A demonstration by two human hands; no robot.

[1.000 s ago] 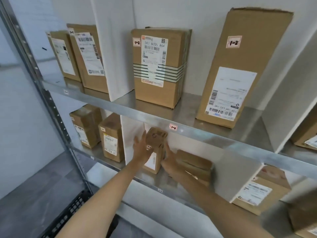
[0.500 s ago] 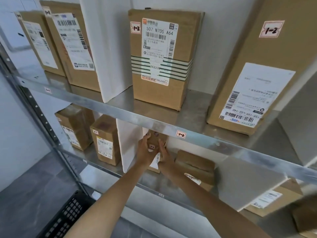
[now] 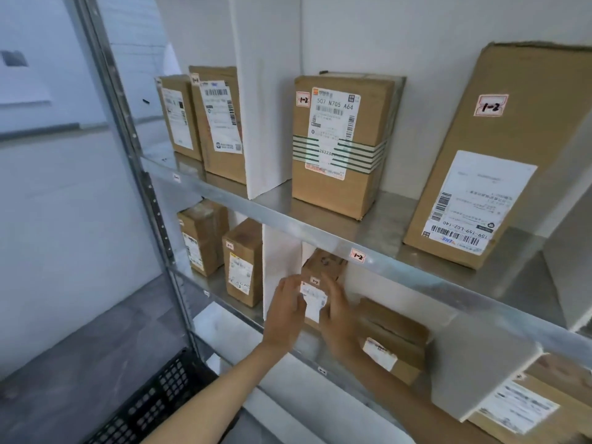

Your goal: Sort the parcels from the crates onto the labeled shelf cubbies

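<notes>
A: In the lower cubby just right of the white divider (image 3: 282,270), the head view shows the small cardboard parcel (image 3: 322,283) standing upright on the lower shelf (image 3: 307,347), its "2-2" sticker facing out.

B: And the hands?

A: A second ago both were clamped on its sides, carrying it in. Now the left hand (image 3: 285,312) and right hand (image 3: 339,315) flank it with fingers spread and loosened. They are blurred, so I cannot tell whether the fingertips are touching the cardboard or just clear of it.

B: So the parcel has been set down?

A: I judge so. It sits further back against the divider than half a second ago, and its base seems to rest on the shelf, beside the flat parcel (image 3: 392,341) to the divider's right.

B: What does that mean for the sort?

A: This one looks placed. Next likely comes the black crate (image 3: 153,402), down on the floor left of the divider.
</notes>
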